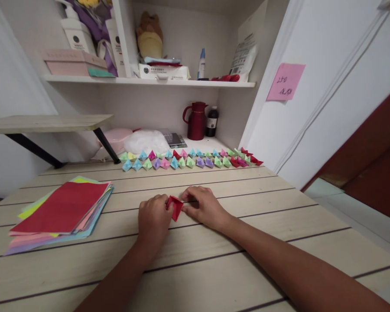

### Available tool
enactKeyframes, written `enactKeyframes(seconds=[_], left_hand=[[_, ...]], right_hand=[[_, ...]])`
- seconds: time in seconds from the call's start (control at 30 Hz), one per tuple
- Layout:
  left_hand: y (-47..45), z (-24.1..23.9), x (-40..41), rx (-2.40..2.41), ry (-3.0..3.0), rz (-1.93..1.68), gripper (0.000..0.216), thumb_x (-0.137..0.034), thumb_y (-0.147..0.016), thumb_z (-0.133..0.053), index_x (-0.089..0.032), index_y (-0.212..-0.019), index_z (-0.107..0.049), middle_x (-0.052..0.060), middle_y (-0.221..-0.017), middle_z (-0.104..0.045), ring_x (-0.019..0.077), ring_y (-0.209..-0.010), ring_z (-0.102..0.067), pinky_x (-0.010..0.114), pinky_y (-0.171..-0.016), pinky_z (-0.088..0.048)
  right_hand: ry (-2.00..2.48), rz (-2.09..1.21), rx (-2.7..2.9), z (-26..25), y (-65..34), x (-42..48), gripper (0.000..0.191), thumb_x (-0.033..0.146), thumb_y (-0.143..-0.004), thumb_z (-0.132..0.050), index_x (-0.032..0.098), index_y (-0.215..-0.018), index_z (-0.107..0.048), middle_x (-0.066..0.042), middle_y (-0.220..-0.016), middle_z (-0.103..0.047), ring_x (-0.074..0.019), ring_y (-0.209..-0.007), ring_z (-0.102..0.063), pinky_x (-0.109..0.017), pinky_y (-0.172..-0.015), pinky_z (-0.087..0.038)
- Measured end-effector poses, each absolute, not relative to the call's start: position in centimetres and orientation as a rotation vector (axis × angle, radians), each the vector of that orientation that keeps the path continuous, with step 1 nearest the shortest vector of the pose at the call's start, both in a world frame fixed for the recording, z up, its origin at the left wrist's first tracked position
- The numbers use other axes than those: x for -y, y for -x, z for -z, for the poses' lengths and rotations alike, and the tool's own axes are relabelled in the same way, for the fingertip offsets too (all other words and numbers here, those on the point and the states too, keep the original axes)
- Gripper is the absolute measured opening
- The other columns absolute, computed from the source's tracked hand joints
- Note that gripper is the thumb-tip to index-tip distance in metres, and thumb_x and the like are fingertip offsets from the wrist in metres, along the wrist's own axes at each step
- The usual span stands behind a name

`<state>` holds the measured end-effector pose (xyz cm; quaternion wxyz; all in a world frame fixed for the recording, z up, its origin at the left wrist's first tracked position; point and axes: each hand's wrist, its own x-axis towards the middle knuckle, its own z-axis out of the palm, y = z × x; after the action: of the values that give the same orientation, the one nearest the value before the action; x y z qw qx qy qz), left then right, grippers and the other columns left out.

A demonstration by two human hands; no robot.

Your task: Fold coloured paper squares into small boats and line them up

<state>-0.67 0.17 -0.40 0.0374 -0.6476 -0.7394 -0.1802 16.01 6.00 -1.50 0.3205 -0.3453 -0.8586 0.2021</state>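
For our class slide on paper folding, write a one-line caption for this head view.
Both hands, left hand and right hand, pinch a red folded paper piece on a wooden table, beside a stack of coloured paper.

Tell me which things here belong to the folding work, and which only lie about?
Belong: red folded paper between left hand and right hand; stack of coloured sheets; rows of finished paper shapes.
Lying about: red jug, dark bottle, pink note, shelf boxes.

A pink sticky note (285, 81) on the white wall reads "250"; other labels are illegible.
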Motion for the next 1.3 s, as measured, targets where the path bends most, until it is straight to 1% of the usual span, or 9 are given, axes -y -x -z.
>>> enactKeyframes(seconds=[0.23,0.4,0.57,0.77,0.83,0.93,1.0,1.13,1.3], left_hand=[[-0.1,0.5,-0.1,2.301,1.92,0.555,0.022,-0.029,-0.085,-0.051,-0.021,-0.068,-0.063,0.003,-0.075,-0.068,0.0203,-0.073,-0.062,0.031,-0.064,-0.031],[-0.3,0.7,0.6,2.255,1.937,0.564,0.022,-0.027,-0.086,-0.052,-0.021,-0.068,-0.062,0.002,-0.074,-0.067,0.0205,-0.075,-0.061,0.032,-0.068,-0.032],[0.0,1.1,2.3,2.065,2.042,0.482,0.012,-0.019,-0.084,-0.053,-0.021,-0.081,-0.064,0.003,-0.084,-0.067,0.0237,-0.085,-0.06,0.036,-0.077,-0.032],[0.2,1.0,2.3,2.007,2.036,0.439,0.017,-0.018,-0.087,-0.049,-0.021,-0.078,-0.063,0.003,-0.079,-0.064,0.0227,-0.08,-0.059,0.035,-0.073,-0.031],[0.4,0.9,2.0,2.132,1.993,0.518,0.018,-0.02,-0.087,-0.049,-0.021,-0.072,-0.06,0.001,-0.074,-0.063,0.0204,-0.073,-0.059,0.033,-0.07,-0.031],[0.7,0.9,1.4,2.319,1.924,0.653,0.022,-0.023,-0.085,-0.051,-0.021,-0.063,-0.055,-0.001,-0.066,-0.059,0.0166,-0.062,-0.055,0.031,-0.064,-0.029],[0.9,1.0,1.1,2.367,1.901,0.701,0.024,-0.024,-0.084,-0.051,-0.021,-0.06,-0.052,-0.003,-0.063,-0.057,0.0151,-0.059,-0.052,0.029,-0.062,-0.028],[0.9,1.2,1.0,2.396,1.872,0.81,0.027,-0.026,-0.083,-0.052,-0.021,-0.057,-0.048,-0.004,-0.058,-0.053,0.013,-0.054,-0.047,0.027,-0.06,-0.027],[0.8,1.1,1.2,2.359,1.904,0.869,0.025,-0.023,-0.081,-0.053,-0.02,-0.057,-0.048,-0.004,-0.061,-0.054,0.012,-0.053,-0.046,0.027,-0.058,-0.025]], right_hand=[[0.888,-0.598,2.244,1.0,-15.2,-5.3,0.018,0.029,-0.076,-0.068,0.022,-0.089,-0.058,0.001,-0.083,-0.066,-0.0175,-0.079,-0.058,-0.031,-0.078,-0.038],[0.931,-0.491,2.277,1.5,-15.1,-5.0,0.016,0.014,-0.075,-0.062,0.022,-0.087,-0.056,0.002,-0.082,-0.065,-0.018,-0.082,-0.057,-0.033,-0.082,-0.035],[0.866,-0.477,2.256,1.8,-15.4,-4.8,0.026,0.008,-0.072,-0.061,0.024,-0.093,-0.062,-0.002,-0.1,-0.061,-0.0197,-0.098,-0.057,-0.035,-0.088,-0.036],[0.918,-0.529,2.057,0.8,-16.3,-4.8,0.038,0.019,-0.069,-0.07,0.025,-0.106,-0.062,-0.005,-0.11,-0.052,-0.0217,-0.1,-0.055,-0.037,-0.091,-0.043],[0.968,-0.625,1.967,0.1,-17.0,-4.9,0.032,0.022,-0.073,-0.068,0.023,-0.104,-0.062,-0.004,-0.101,-0.055,-0.0181,-0.086,-0.056,-0.033,-0.081,-0.046],[1.053,-1.064,1.883,-1.0,-17.8,-4.7,0.009,0.028,-0.082,-0.057,0.02,-0.086,-0.059,0.004,-0.063,-0.052,-0.0108,-0.053,-0.048,-0.024,-0.053,-0.041],[1.11,-1.412,1.836,-1.5,-17.8,-4.4,0.017,0.035,-0.083,-0.057,0.019,-0.078,-0.054,0.005,-0.057,-0.054,-0.0084,-0.042,-0.044,-0.021,-0.041,-0.034],[1.087,-1.693,1.679,-1.3,-16.9,-3.8,0.025,0.037,-0.074,-0.07,0.018,-0.084,-0.056,0.001,-0.071,-0.061,-0.0114,-0.059,-0.058,-0.019,-0.046,-0.041],[0.883,-1.765,1.562,-0.4,-16.2,-3.8,0.032,0.031,-0.069,-0.077,0.017,-0.09,-0.059,-0.002,-0.09,-0.065,-0.0102,-0.073,-0.059,-0.023,-0.065,-0.045]])
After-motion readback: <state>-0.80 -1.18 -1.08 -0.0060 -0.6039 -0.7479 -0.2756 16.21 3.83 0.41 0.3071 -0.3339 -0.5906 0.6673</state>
